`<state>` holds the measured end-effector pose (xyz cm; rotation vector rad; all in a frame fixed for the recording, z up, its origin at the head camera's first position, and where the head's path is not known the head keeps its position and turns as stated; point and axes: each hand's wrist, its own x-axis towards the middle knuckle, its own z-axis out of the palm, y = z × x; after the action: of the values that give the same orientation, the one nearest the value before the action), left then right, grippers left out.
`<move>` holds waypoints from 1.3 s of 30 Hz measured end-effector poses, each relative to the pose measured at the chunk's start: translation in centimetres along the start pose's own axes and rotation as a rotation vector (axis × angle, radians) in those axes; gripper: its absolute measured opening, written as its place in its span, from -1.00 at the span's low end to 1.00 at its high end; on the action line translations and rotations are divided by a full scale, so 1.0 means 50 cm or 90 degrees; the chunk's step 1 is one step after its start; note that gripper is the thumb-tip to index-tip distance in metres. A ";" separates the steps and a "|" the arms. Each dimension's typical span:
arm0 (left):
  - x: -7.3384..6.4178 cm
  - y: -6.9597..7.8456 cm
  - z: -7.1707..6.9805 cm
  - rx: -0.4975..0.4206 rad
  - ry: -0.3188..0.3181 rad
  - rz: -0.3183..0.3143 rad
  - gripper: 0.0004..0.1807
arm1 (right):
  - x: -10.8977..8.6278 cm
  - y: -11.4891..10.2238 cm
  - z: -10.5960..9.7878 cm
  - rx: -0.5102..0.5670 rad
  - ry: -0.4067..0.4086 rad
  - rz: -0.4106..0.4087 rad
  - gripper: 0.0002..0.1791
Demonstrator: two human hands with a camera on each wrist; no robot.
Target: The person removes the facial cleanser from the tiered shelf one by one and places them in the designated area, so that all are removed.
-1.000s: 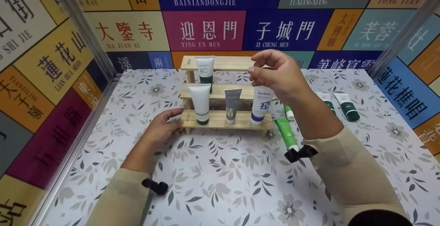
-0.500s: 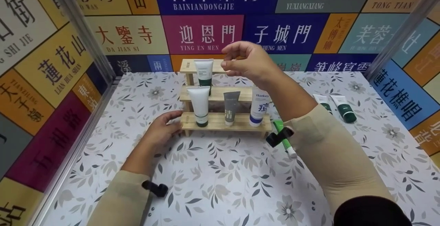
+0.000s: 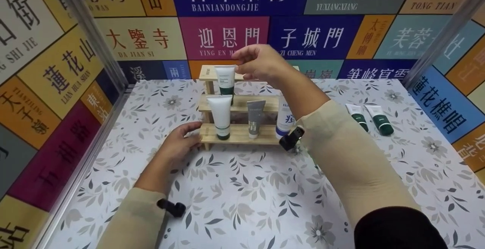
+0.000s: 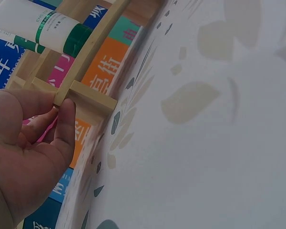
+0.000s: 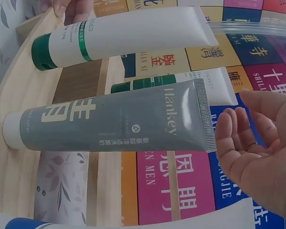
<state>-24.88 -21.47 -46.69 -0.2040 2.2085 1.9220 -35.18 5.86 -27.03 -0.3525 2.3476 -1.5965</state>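
Observation:
My left hand (image 3: 182, 141) pinches the left end of the lowest board of a wooden tiered rack (image 3: 242, 139); the left wrist view shows thumb and fingers on the board end (image 4: 62, 98). My right hand (image 3: 261, 65) is beside the top of a white tube with a green cap (image 3: 226, 76) on the middle tier. In the right wrist view its fingers are loosely curved and apart, with nothing held; whether the thumb touches the tube I cannot tell. On the lowest tier stand a larger white tube (image 3: 220, 114), a grey tube (image 5: 114, 119) and a white-and-blue tube (image 3: 283, 122).
Two white-and-green tubes (image 3: 380, 120) lie on the floral tablecloth (image 3: 227, 203) at the right. Part of a green tube (image 3: 315, 162) shows beside the right sleeve, which hides the rest. Printed panels (image 3: 223, 36) stand behind and at both sides.
My right hand has moved left, from above the white-and-blue tube to beside the tube on the middle tier. The right forearm now covers most of the green tube. My left hand has stayed on the rack.

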 end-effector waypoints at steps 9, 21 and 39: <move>0.002 -0.002 0.001 0.001 -0.003 0.014 -0.44 | 0.011 0.006 0.009 -0.067 -0.007 0.027 -0.70; 0.000 0.000 0.000 -0.001 -0.004 -0.006 -0.45 | 0.012 0.010 0.020 -0.036 0.002 -0.029 -0.70; 0.007 -0.004 -0.001 0.004 -0.009 0.006 -0.44 | -0.059 0.023 -0.072 0.183 0.181 -0.117 -0.70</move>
<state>-25.17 -21.51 -46.93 -0.1789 2.2103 1.9151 -33.76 10.43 -26.56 -0.3016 2.2868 -2.1665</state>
